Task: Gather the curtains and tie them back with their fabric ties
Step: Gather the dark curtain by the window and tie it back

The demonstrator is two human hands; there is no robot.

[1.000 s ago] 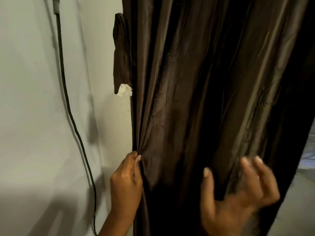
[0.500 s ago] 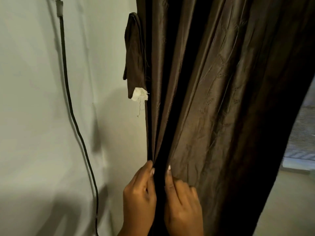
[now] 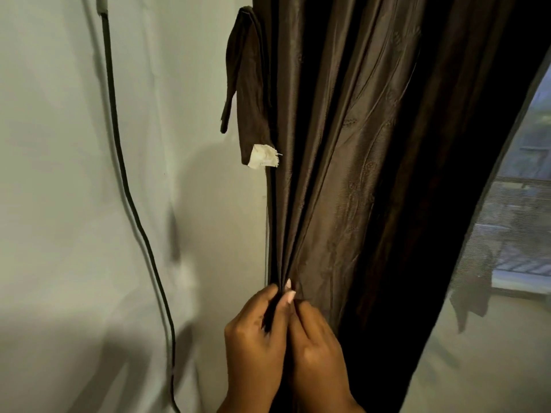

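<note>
**Pleats pinched, tie still hanging**

We see both hands low in the centre of the frame, pressed side by side against the dark brown curtain (image 3: 372,174). The left hand (image 3: 253,344) closes thumb and fingers on the curtain's leading edge, and the right hand (image 3: 316,353) pinches the next folds against it, pale nails showing at the pinch point. From there the pleats fan upward and to the right, which is why we judge the hands sit so close together: they hold the gathered folds in one bundle so they do not spring apart.

The cloth has a slight sheen with a faint woven or embossed pattern, and falls in long, stiff-looking ridges. It fills the centre and right of the frame; at the far right a sheer mesh panel (image 3: 507,263) lets a blurred outdoor view through.

The fabric tie (image 3: 247,84) hangs in the upper centre, just left of the curtain's edge and against the pale wall (image 3: 59,204), a flat folded strip of the same brown cloth ending in a frayed white tab (image 3: 264,156) (possibly a fastening patch, though we cannot tell). A dark cable (image 3: 125,189) runs down the wall at the left.

We judge the gathering is under way and the tie not yet taken.
</note>
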